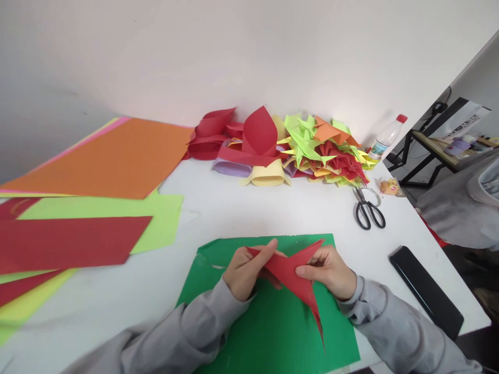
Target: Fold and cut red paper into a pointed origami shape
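Note:
Both my hands grip a folded red paper shape [293, 275] with long pointed tips, held just above a green paper sheet [273, 327] on the white table [234, 208]. My left hand [245, 270] pinches the shape's left point, fingers closed on it. Closed on the right side of the shape is my right hand [329, 270], thumb on top. One red tip points down toward me, another up to the right.
Large orange [113, 156], lime and red sheets [66, 241] lie at the left. A heap of folded paper pieces [288, 148] lines the wall. Black scissors [368, 210], a plastic bottle [385, 136] and a black case [424, 291] sit at the right, near the table's edge.

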Motion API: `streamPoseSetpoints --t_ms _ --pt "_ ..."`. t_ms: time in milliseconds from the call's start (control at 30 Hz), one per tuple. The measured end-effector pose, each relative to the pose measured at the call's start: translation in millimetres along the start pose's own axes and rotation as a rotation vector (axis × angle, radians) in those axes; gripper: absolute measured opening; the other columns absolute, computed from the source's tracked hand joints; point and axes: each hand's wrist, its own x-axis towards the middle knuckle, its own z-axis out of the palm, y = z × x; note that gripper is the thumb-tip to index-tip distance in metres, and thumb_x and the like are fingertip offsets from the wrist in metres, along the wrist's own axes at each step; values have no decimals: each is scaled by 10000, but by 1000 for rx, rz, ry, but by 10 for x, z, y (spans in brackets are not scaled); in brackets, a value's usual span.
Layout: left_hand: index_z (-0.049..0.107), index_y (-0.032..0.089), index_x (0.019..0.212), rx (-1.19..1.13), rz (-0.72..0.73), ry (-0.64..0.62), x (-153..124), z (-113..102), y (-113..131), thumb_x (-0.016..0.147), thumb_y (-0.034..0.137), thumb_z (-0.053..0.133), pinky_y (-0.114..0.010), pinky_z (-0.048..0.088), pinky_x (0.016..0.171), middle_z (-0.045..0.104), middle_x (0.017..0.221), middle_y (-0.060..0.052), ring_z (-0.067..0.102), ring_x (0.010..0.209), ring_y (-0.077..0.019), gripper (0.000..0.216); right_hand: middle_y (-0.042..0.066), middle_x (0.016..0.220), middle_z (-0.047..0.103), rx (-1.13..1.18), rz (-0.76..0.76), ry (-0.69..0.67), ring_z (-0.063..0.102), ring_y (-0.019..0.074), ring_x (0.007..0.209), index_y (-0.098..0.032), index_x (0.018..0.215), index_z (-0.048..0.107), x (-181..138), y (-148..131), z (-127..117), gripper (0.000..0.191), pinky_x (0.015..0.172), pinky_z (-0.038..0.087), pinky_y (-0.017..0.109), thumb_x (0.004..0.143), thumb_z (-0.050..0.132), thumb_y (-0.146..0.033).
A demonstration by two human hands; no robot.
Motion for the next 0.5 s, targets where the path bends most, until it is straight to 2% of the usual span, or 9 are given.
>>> streamPoseSetpoints --t_ms 233,367,500 --pt "730 119 650 -111 -5 -58 39 -56 -52 687 743 587 -275 489 378 681 540 -79 611 443 -196 641 49 743 736 59 -11 8 623 151 603 -161 834 769 7 -28 12 334 559 487 267 682 781 -458" --pt "751 133 673 -178 -65 -191 107 -137 -48 613 775 622 -337 553 429 717 636 -106 653 509 -241 657 43 778 748 91 -18 -2 638 146 616 -175 825 770 2 -55 19 284 591 500 265 688 785 -423" --pt "768 120 708 -247 -57 -179 176 -209 23 517 788 672 -370 575 436 736 704 -132 674 540 -267 701 59 789 748 73 -56 53 659 175 650 -164 839 771 -8 -65 28 307 634 527 304 688 785 -431"
